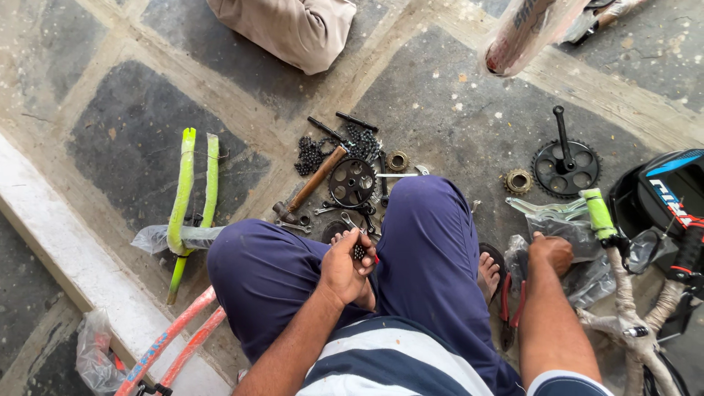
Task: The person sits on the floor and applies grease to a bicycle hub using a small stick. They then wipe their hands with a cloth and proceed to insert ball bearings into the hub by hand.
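I sit on the floor with my knees up in dark blue trousers. My left hand (pixel 349 265) is closed around a small dark knurled part (pixel 359 251) with a red tip, held between my knees. My right hand (pixel 551 251) rests fingers-down on a clear plastic bag (pixel 587 282) lying on the floor to my right; whether it grips the bag is unclear. Red-handled pliers (pixel 511 309) lie just left of that forearm, by my bare foot (pixel 488 273).
Ahead lie a hammer (pixel 312 185), a chain (pixel 314 153), a black chainring (pixel 352 182), wrenches, sprockets (pixel 518 181) and a crank with chainring (pixel 565 166). A green wrapped fork (pixel 192 192) lies left, a wrapped handlebar (pixel 623 293) right. Another person's trouser leg (pixel 290 28) is at top.
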